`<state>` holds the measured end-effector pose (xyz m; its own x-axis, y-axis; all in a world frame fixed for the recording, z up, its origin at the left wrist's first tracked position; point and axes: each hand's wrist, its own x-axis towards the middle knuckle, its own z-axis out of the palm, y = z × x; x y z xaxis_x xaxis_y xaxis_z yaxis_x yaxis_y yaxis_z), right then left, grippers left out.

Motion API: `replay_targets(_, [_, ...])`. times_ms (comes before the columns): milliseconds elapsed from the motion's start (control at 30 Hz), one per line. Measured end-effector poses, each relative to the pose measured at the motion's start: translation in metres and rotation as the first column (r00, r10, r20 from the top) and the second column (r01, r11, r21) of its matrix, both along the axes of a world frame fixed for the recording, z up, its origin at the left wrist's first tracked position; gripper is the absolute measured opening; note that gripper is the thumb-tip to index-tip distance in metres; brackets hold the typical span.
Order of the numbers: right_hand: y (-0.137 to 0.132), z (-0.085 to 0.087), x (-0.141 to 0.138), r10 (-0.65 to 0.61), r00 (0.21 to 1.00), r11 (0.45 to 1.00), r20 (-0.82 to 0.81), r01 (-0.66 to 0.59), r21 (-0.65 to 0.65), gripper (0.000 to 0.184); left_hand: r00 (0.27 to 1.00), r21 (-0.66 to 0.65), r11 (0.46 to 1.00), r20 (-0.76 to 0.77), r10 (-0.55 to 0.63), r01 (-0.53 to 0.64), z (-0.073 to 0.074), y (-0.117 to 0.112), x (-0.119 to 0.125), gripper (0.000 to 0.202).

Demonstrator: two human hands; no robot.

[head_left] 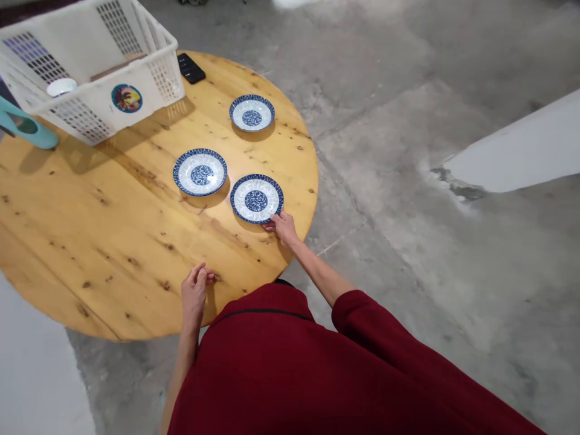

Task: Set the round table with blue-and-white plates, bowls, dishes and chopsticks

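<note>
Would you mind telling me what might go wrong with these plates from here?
The nearest plate sits close to the edge of the table with the right hand at its rim; a nudge outward might drop it onto the concrete floor. It also lies close beside the middle plate, so sliding it left might knock them together.

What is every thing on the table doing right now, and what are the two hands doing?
Right hand, fingertips touching the rim of the near plate.
Left hand, fingers curled, empty, over the table near its edge.
Near plate, flat, right way up, empty.
Middle plate, flat, empty, untouched.
Far plate, flat, empty, untouched.
Basket, upright, white cup inside.
Black device, lying flat.
</note>
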<state>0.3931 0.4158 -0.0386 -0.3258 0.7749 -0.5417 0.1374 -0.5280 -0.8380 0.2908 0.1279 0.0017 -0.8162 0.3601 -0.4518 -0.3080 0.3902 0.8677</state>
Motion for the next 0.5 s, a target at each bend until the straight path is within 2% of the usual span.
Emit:
replay_targets(233, [-0.002,-0.003,0.001,0.017,1.0,1.0,-0.009,-0.016,0.024,0.007,0.999,0.017,0.999,0.029,0.031,-0.032,-0.003,-0.002,0.002,0.061])
replay_targets(500, [-0.003,-0.005,0.001,0.047,0.999,0.998,-0.005,-0.047,0.033,0.008,0.998,0.019,0.998,0.028,0.065,-0.065,-0.013,-0.01,-0.001,0.06])
